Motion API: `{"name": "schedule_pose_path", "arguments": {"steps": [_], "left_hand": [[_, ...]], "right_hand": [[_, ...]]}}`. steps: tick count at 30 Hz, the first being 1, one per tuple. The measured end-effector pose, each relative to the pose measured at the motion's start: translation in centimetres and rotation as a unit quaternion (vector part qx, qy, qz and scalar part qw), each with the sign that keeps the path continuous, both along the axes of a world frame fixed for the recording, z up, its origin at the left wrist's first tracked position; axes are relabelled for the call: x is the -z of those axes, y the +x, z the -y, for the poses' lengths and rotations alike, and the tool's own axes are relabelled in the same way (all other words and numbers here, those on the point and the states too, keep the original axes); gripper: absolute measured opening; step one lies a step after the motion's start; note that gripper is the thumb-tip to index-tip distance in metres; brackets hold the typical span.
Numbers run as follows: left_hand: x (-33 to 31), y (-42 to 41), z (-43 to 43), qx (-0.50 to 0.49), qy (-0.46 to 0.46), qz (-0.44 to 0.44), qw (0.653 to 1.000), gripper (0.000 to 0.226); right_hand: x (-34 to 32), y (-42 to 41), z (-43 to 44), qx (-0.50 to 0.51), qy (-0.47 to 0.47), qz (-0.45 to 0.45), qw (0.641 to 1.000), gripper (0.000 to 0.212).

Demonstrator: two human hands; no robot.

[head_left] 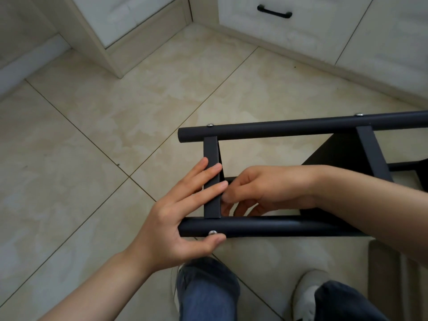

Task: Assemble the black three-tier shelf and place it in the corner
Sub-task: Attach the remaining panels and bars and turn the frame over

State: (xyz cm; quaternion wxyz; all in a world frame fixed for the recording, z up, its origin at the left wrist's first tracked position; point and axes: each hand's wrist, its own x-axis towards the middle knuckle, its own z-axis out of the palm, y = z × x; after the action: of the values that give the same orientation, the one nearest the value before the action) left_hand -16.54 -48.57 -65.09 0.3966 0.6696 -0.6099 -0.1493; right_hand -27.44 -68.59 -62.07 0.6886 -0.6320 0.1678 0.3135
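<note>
The black shelf (289, 128) lies on its side on the tiled floor, with two round poles running left to right and flat black crossbars between them. My left hand (183, 212) holds the left end: its fingers lie straight across the left crossbar (212, 147) and its thumb presses under the near pole (266, 227), beside a silver screw (212, 233). My right hand (261, 191) reaches inside the frame just right of that crossbar, fingers curled and pinching something too small to make out. Another silver screw (210, 125) sits on the far pole.
White cabinets (347, 31) with a black drawer handle (274, 12) meet in a corner at the top. Beige floor tiles spread to the left. My jeans-clad legs and white shoes (308, 295) are at the bottom. A pale flat piece (382, 274) lies at the lower right.
</note>
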Motion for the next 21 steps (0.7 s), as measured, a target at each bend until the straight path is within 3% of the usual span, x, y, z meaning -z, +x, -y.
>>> {"name": "schedule_pose_path", "arguments": {"steps": [2, 6, 11, 15, 21], "left_hand": [[-0.3, -0.4, -0.3, -0.027, 0.013, -0.020, 0.999, 0.067], [-0.6, -1.9, -1.2, -0.125, 0.037, -0.137, 0.982, 0.081], [-0.6, -4.9, -0.8, -0.243, 0.053, -0.401, 0.882, 0.092], [-0.7, -6.5, -0.1, -0.236, 0.103, -0.452, 0.854, 0.091], [-1.9, -6.9, 1.0, -0.224, 0.117, -0.479, 0.841, 0.088]], "right_hand": [[-1.1, -1.0, 0.0, -0.013, -0.038, 0.003, 0.999, 0.026], [-3.4, -3.0, -0.2, -0.057, -0.247, 0.042, 0.967, 0.031], [-5.6, -6.2, -0.4, -0.054, -0.373, 0.081, 0.923, 0.028], [-6.2, -8.4, -0.2, -0.085, -0.492, 0.076, 0.863, 0.032], [-7.0, -10.6, 0.5, -0.066, -0.567, 0.058, 0.819, 0.038]]}}
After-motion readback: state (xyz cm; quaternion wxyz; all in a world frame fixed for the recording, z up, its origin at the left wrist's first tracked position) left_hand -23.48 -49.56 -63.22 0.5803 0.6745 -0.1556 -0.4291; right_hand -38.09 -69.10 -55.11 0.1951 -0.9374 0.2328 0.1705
